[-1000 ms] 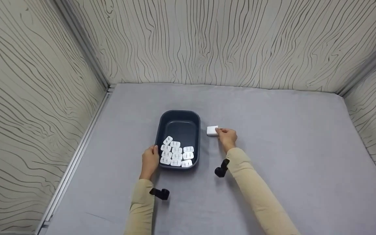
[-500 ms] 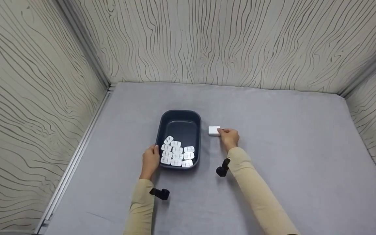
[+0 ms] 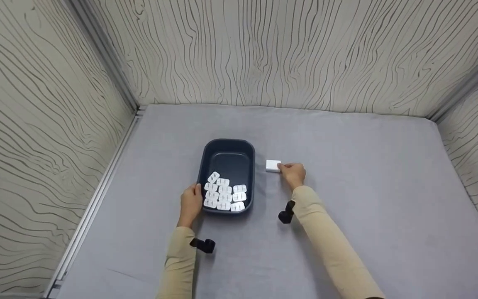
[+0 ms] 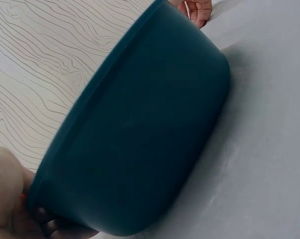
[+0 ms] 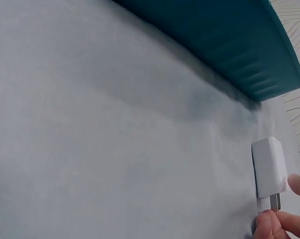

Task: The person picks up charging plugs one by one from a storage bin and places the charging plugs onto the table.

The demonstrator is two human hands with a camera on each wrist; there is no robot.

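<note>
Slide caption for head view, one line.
Left hand grips bin with white pieces; right hand holds white block beside it.

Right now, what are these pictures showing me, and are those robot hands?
No robot here, just a person working bare-handed. The wide view comes from a camera worn on the head, looking down. The other two come from cameras worn on each wrist, probably those black gadgets. On the grey surface sits a dark tub with many small white pieces inside. The left hand grips the tub's side. Beside the tub, the right hand pinches a white block.
</note>
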